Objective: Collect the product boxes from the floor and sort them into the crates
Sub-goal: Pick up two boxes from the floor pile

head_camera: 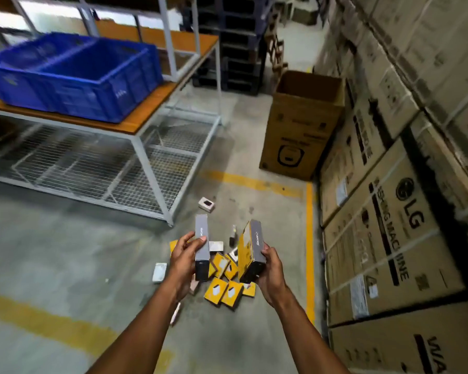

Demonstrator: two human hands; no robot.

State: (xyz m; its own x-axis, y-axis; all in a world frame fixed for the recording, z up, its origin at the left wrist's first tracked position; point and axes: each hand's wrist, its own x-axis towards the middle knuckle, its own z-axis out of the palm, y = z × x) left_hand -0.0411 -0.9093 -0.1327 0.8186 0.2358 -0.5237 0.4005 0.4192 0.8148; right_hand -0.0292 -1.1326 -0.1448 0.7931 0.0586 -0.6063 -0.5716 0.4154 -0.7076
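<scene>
1. While the person stands over a scatter of product boxes, the left hand (185, 261) grips a grey box (202, 251) held upright, thumb across its near face and fingers curled behind it.
2. The right hand (270, 271) holds a yellow-and-grey box (250, 252) from below and from its right side, fingers wrapped round the lower end; the box leans slightly to the left.
3. Between and beneath the two hands, a pile of small yellow boxes (229, 290) lies on the concrete floor (65, 252), mixed with a few white and grey ones.
4. A single white box (206, 204) sits apart, farther out near the leg of the table (135, 122).
5. Two blue crates (73, 76) stand side by side on the table's wooden top, at the upper left, well apart from the pile.
6. An open tall carton (300, 125) stands on the floor to the right, just beside a wall of stacked washing-machine cartons (389, 225).
7. Yellow floor lines (310, 238) run past the pile.
</scene>
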